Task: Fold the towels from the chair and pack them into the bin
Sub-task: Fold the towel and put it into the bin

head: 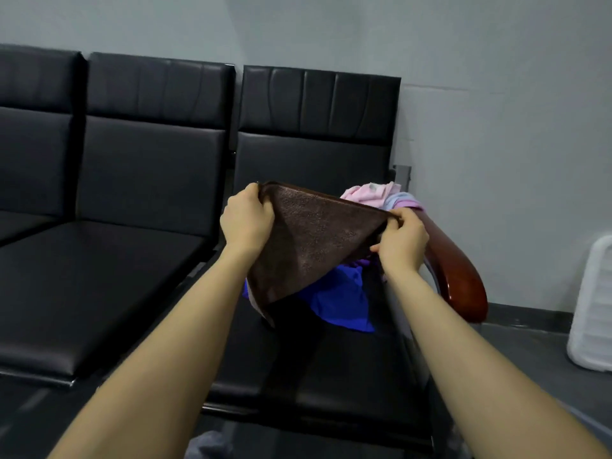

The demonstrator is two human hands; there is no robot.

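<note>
The brown towel (pixel 311 240) hangs mid-frame above the black chair (pixel 331 359), stretched between both hands. The left hand (pixel 246 220) grips one top corner with curled fingers; the right hand (pixel 402 238) pinches the other. Behind it lie the blue towel (pixel 341 303) and pink towel (pixel 367 193); the white bin (pixel 592 309) stands at the right edge.

Dim, flat indoor light, soft sheen on the black seats (pixel 99 276) before me, my forearms slightly soft, wide-angle bending at the edges, mild overall blur
</note>
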